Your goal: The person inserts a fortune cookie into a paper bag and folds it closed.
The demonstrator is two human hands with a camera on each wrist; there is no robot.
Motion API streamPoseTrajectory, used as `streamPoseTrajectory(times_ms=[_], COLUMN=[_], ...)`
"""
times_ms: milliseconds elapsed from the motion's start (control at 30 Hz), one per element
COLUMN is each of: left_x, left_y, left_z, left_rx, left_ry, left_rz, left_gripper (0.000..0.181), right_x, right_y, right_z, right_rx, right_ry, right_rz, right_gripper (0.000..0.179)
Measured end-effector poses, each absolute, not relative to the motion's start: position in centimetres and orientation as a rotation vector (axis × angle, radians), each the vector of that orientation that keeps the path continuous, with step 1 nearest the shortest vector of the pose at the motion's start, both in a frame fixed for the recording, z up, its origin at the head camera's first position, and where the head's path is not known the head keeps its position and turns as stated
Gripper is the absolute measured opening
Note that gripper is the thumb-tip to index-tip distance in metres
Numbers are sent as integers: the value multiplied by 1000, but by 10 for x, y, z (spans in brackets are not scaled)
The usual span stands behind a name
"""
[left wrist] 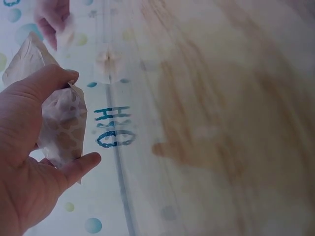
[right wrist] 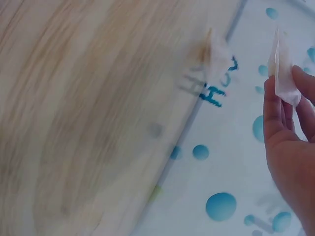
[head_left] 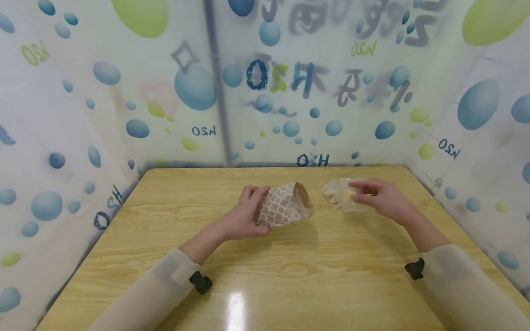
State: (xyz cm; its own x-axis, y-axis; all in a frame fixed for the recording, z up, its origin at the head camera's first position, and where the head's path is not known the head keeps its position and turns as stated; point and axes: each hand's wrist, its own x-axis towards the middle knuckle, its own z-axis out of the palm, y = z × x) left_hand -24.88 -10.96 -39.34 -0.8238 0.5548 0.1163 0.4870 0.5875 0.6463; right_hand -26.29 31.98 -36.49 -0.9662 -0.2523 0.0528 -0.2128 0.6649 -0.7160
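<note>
My left hand [head_left: 244,218] grips a small brown paper bag [head_left: 279,207] with a white lattice pattern, thumb on the near side and fingers on the far side. The bag lies sideways in the hand, its mouth gaping toward the right. In the left wrist view the bag [left wrist: 61,125] sits between thumb and fingers. My right hand [head_left: 383,197] pinches a small clear packet [head_left: 349,206] with pale yellow contents. A similar packet [head_left: 332,195] lies on the table just left of it; the right wrist view shows this second packet [right wrist: 217,56] apart from the fingers.
A light wood-grain table [head_left: 265,271] spreads under both arms. Behind it and along both sides hang pale curtains [head_left: 290,105] printed with blue and green bubbles. A black wrist mount [head_left: 200,282] sits at the left cuff, another [head_left: 415,268] at the right.
</note>
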Motion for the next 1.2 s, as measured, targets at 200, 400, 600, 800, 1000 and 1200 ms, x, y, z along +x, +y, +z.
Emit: streamPoseTrajectory(times_ms=[200, 400, 600, 800, 1000, 1200], left_x=[-250, -251, -250, -250, -249, -248], left_y=[-110, -111, -111, -110, -109, -107], left_z=[-395, -396, -394, -394, -393, -394], left_rx=[897, 904, 916, 919, 915, 943], left_ry=[2717, 2718, 2721, 2717, 2702, 2685], left_rz=[1060, 1065, 1063, 1056, 1055, 1053], left_gripper=[109, 109, 111, 111, 111, 110], right_x=[-255, -244, -239, -238, -239, -241], right_y=[299, 279, 263, 249, 236, 228], right_z=[-352, -338, -330, -327, -325, -325], right_rx=[-465, -489, -586, -677, -739, -729], right_ry=[2735, 2706, 2668, 2626, 2649, 2729], right_rz=[-1253, -1296, -1327, -1317, -1246, -1176], right_gripper=[58, 57, 49, 43, 43, 43])
